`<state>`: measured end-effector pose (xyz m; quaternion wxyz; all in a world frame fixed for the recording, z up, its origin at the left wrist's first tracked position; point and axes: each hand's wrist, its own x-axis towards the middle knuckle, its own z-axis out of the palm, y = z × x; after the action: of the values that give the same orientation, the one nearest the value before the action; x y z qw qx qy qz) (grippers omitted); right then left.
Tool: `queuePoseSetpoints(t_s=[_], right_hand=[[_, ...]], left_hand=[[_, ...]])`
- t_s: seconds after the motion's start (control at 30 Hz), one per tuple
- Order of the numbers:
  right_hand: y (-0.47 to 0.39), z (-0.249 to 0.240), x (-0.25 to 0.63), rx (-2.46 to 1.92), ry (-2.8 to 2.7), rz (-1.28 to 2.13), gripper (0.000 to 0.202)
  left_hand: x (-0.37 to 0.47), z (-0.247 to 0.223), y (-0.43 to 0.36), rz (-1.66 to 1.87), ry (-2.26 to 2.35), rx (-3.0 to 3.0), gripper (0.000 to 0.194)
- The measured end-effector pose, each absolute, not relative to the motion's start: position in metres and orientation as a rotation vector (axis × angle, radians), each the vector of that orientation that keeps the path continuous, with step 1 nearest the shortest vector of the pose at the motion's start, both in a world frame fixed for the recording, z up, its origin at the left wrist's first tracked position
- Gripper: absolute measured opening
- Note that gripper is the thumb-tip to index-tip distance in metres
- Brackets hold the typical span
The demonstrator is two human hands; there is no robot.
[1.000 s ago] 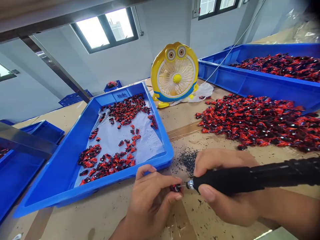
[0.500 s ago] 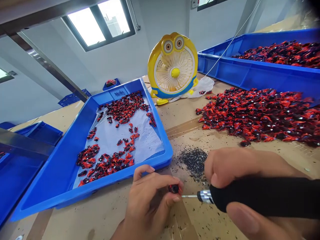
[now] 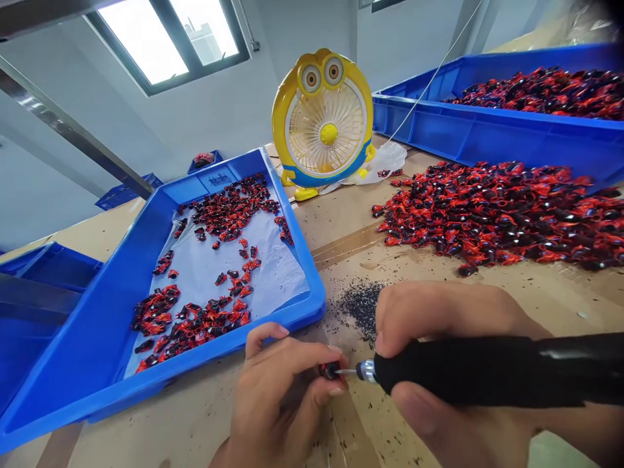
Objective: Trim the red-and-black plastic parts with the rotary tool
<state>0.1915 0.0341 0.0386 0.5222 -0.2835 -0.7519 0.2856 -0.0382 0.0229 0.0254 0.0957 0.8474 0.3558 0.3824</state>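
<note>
My left hand [image 3: 287, 383] pinches a small red-and-black part [image 3: 329, 370] between thumb and fingers, its dark round end turned toward the tool. My right hand [image 3: 439, 318] is wrapped round a black pen-shaped rotary tool [image 3: 468, 370] with a silver collar. The tool's thin metal bit [image 3: 347, 371] meets the dark end of the part; how deep it reaches, I cannot tell. Black shavings [image 3: 361, 305] lie on the table just behind the tool. The part's far side is covered by my left fingers.
A blue tray [image 3: 314, 305] with a white liner and several red-and-black parts stands on the left. A large heap of such parts [image 3: 502, 214] lies at right, before another filled blue bin [image 3: 487, 133]. A yellow fan [image 3: 329, 133] stands at the back. Cardboard [image 3: 351, 218] covers the table.
The tool in my right hand has moved left, and its bit now meets the part's dark end. The part has turned in my left fingers. The whole view has shifted slightly.
</note>
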Motion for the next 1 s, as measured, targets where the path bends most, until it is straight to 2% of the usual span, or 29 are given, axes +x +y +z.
queuePoseSetpoints(t_s=[0.23,0.43,0.5,0.67,0.83,1.0], right_hand=[[0.031,0.038,0.182,-0.724,-1.747,0.683,0.012],[0.035,0.04,0.183,-0.607,-1.811,0.65,0.025],[0.037,0.04,0.183,-0.594,-1.799,0.624,0.023],[0.04,0.038,0.186,-0.605,-1.865,0.624,0.018],[0.043,0.04,0.187,-0.595,-1.866,0.68,0.017],[0.042,0.041,0.183,-0.68,-1.836,0.566,0.005]], left_hand=[[-0.04,0.024,0.023,1.138,0.989,2.52,0.005],[-0.04,0.026,0.022,1.093,1.027,2.512,0.016],[-0.04,0.026,0.021,1.092,1.015,2.499,0.018],[-0.039,0.028,0.021,1.076,0.991,2.482,0.007],[-0.041,0.027,0.022,1.09,0.98,2.463,0.009],[-0.044,0.023,0.021,1.078,0.994,2.491,0.01]])
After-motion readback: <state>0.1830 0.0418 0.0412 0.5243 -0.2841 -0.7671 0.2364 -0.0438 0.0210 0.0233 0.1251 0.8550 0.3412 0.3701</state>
